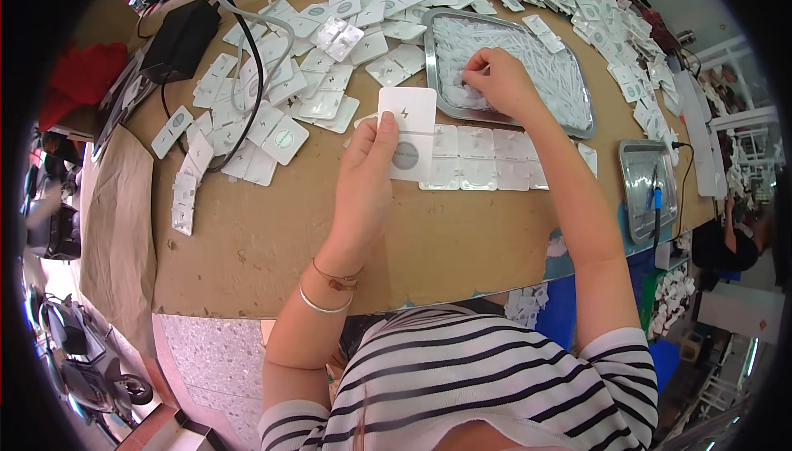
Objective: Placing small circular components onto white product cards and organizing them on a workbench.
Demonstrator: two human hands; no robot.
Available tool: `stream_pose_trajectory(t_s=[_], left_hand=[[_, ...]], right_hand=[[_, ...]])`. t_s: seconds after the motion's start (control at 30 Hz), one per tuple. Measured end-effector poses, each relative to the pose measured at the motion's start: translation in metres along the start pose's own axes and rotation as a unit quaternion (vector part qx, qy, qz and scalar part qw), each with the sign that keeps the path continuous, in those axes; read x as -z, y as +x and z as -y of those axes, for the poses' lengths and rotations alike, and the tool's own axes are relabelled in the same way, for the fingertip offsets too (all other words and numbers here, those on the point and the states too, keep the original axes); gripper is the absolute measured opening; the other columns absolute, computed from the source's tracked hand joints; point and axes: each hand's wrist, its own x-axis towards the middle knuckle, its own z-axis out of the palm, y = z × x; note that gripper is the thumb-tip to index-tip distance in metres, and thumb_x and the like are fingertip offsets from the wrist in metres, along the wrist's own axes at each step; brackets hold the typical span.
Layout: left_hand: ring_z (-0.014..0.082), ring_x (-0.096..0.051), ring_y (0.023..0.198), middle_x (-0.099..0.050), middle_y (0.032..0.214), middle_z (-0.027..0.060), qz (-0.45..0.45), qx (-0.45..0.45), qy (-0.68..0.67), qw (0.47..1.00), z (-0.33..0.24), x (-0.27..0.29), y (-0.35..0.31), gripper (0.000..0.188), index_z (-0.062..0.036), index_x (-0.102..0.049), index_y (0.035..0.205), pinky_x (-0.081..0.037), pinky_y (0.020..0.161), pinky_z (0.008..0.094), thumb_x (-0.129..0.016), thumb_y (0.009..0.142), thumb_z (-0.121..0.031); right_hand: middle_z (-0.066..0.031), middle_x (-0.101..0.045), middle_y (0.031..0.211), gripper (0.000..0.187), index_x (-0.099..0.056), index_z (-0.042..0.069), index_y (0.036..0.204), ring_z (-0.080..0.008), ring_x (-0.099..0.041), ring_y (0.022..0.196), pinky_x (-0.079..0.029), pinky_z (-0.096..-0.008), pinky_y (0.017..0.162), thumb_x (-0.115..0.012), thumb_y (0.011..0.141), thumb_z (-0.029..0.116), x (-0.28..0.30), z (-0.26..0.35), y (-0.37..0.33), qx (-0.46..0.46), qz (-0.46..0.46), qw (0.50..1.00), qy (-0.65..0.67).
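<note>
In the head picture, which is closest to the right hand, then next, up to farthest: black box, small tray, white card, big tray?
1. Big tray: right under the right hand.
2. White card: left, in the left hand.
3. Small tray: right.
4. Black box: far left.

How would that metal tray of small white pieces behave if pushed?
The metal tray, shiny and raised-edged, is probably stiff. Broad and shallow, it seems unlikely to tip. Its loosely heaped white pieces might shift or spill if pushed hard.
</note>
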Motion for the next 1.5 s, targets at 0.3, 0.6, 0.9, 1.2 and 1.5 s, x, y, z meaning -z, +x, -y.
stream_pose_trajectory(t_s=[0.3, 0.6, 0.9, 1.2, 1.5], left_hand=[[0.0087, -0.049, 0.065, -0.053, 0.085, 0.0027, 0.099, 0.072, -0.029, 0.992, 0.001, -0.002, -0.008, 0.045, -0.0020, -0.047, 0.116, -0.042, 0.058, 0.0252, -0.047, 0.091, -0.040], [0.0118, -0.055, 0.062, -0.059, 0.092, 0.0088, 0.216, 0.111, -0.069, 0.968, 0.002, -0.008, -0.010, 0.060, -0.0013, -0.050, 0.114, -0.046, 0.055, 0.0249, -0.024, 0.097, -0.053], [0.0137, -0.056, 0.059, -0.059, 0.075, 0.0078, 0.198, 0.140, 0.004, 0.970, 0.004, -0.011, -0.014, 0.071, 0.0008, -0.057, 0.098, -0.048, 0.056, 0.0254, -0.021, 0.094, -0.060], [0.0134, -0.056, 0.060, -0.061, 0.073, 0.0080, 0.194, 0.025, 0.117, 0.974, 0.011, -0.012, -0.021, 0.065, 0.0016, -0.060, 0.092, -0.046, 0.058, 0.0264, -0.025, 0.097, -0.053], [0.0135, -0.059, 0.054, -0.061, 0.073, 0.0101, -0.033, 0.010, 0.263, 0.964, -0.005, 0.028, -0.038, 0.035, 0.0038, -0.057, 0.093, -0.045, 0.044, 0.0258, -0.055, 0.091, -0.031]], right_hand=[[-0.0045, -0.064, 0.088, 0.020, -0.063, 0.000, 0.106, -0.0110, -0.062, 0.080, -0.049, -0.0239, 0.075, -0.058, 0.088, 0.007, 0.025, 0.041, -0.087, 0.005, 0.030, 0.912, 0.410], [-0.0049, -0.052, 0.110, 0.013, -0.065, 0.001, 0.090, -0.0086, -0.054, 0.076, -0.048, -0.0241, 0.066, -0.068, 0.078, 0.005, 0.000, 0.057, -0.112, 0.134, -0.044, 0.902, 0.408], [-0.0040, -0.056, 0.093, 0.012, -0.056, 0.004, 0.092, -0.0063, -0.052, 0.067, -0.039, -0.0205, 0.048, -0.064, 0.083, 0.005, -0.006, 0.072, -0.121, -0.106, 0.020, 0.813, 0.573], [-0.0037, -0.058, 0.090, 0.030, -0.046, 0.004, 0.105, -0.0082, -0.053, 0.075, -0.043, -0.0207, 0.053, -0.065, 0.081, 0.004, -0.006, 0.079, -0.123, -0.100, -0.031, 0.792, 0.601], [-0.0037, -0.060, 0.104, 0.028, -0.058, 0.007, 0.114, -0.0129, -0.056, 0.095, -0.043, -0.0281, 0.087, -0.059, 0.086, 0.009, -0.017, 0.066, -0.136, 0.021, 0.030, 0.929, 0.367]])
